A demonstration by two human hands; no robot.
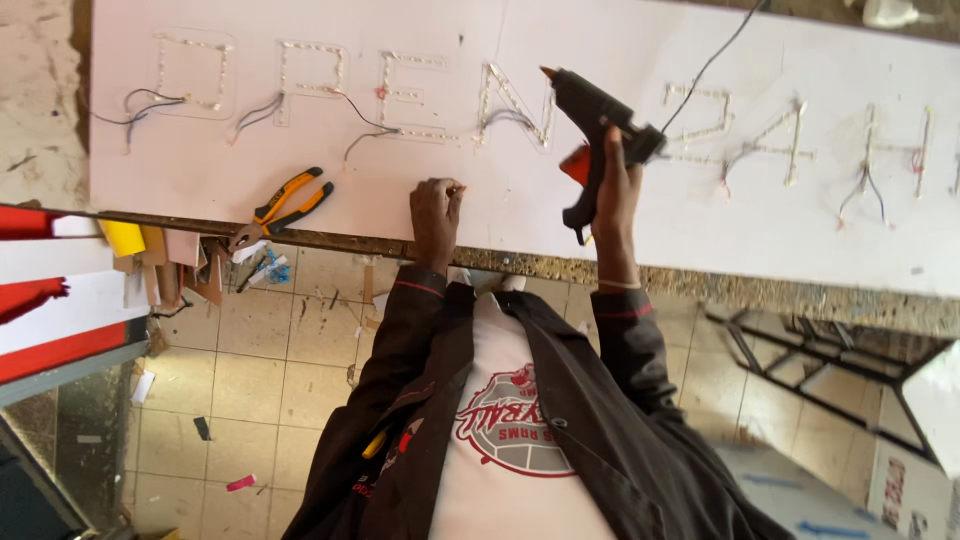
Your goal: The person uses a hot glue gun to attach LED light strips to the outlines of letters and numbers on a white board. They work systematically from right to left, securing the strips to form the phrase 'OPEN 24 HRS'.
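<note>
White board (300, 160) covered the bench (760, 285), and on it we saw rows of small lights laid out as large letter and numeral outlines, with thin dark wires (140, 105) trailing from several of them. We watched the right hand (612, 185) holding a black glue gun (598, 130) upright above the board, its fingers clenched round the grip, the copper nozzle pointing toward the nearest light outline and a black cord (715, 55) running away from the gun's rear. An orange trigger showed just by the palm. The left hand (436, 212) rested on the board near its front edge, fingers curled and pinching something small at the fingertips; we could not tell what it was. Orange-handled pliers (285, 205) lay on the board to the left of that hand, well apart from the gun. Beyond the bench's left end we saw red and white panels (60, 310), a yellow block (123, 237) and offcuts of card. Below, a tiled floor (250, 370) carried scraps, and a black metal frame (820, 350) lay at the right.
</note>
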